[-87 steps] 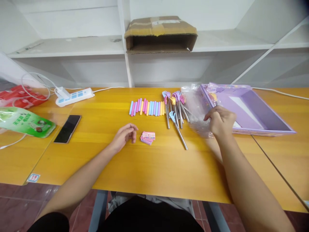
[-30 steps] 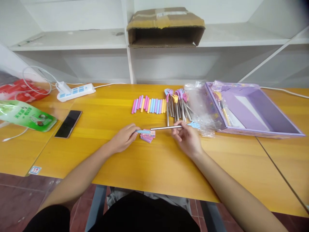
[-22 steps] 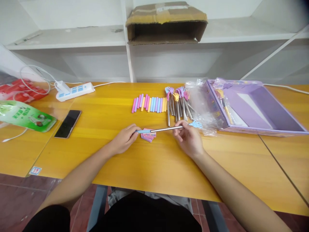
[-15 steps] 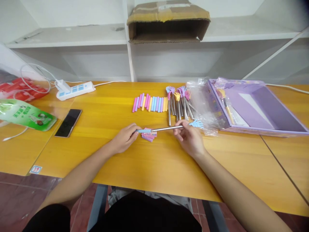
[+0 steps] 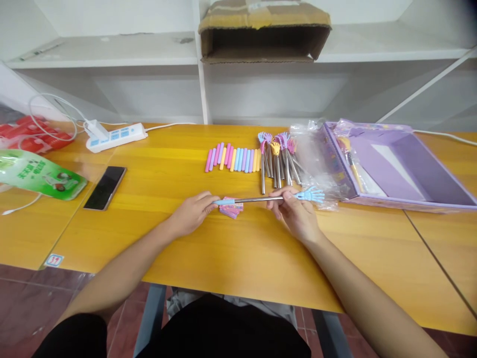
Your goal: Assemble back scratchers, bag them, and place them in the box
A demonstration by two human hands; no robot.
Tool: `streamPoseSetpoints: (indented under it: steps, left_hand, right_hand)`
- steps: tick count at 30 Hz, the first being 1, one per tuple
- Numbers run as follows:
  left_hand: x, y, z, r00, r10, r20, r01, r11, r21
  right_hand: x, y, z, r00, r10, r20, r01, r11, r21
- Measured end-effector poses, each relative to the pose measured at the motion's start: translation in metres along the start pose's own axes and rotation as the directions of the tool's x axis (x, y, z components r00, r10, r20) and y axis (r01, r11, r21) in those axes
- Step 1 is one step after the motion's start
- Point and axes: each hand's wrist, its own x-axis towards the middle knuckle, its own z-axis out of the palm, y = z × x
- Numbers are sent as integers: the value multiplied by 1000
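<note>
A thin metal back scratcher [image 5: 257,200] with a light blue claw head and a light blue grip sleeve is held level above the yellow table [image 5: 223,253]. My left hand [image 5: 191,214] pinches the blue sleeve end. My right hand [image 5: 295,215] grips the rod close to the claw head. Under the rod lies a small stack of pink cards [image 5: 231,209]. Behind it sit a row of pastel grip sleeves [image 5: 233,160] and a bunch of metal scratchers [image 5: 277,160] with coloured heads.
A crumpled clear plastic bag [image 5: 313,159] and an open purple box [image 5: 395,166] lie to the right. A black phone [image 5: 105,181], a white power strip [image 5: 115,136] and a green packet [image 5: 37,175] are at the left. A cardboard box [image 5: 263,30] rests on the shelf behind.
My right hand left the plastic bag and picked up the blue-headed scratcher. My left hand took a blue sleeve onto the rod's end. Over the last second the scratcher has shifted slightly right.
</note>
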Motion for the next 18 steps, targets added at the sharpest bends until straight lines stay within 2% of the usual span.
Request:
streamPoseSetpoints:
  steps: [6, 13, 18]
  left_hand:
    - [-1, 9, 2, 996, 11, 85, -8, 999, -37]
    - [-5, 13, 12, 996, 28, 85, -17, 992, -128]
    - [-6, 18, 20, 997, 46, 64, -36, 987, -158]
  right_hand:
    - [-4, 2, 8, 991, 26, 133, -24, 1000, -21]
    - [-7, -3, 20, 974, 108, 199, -114, 993, 17]
    - [-13, 6, 27, 955, 136, 263, -140, 990, -3]
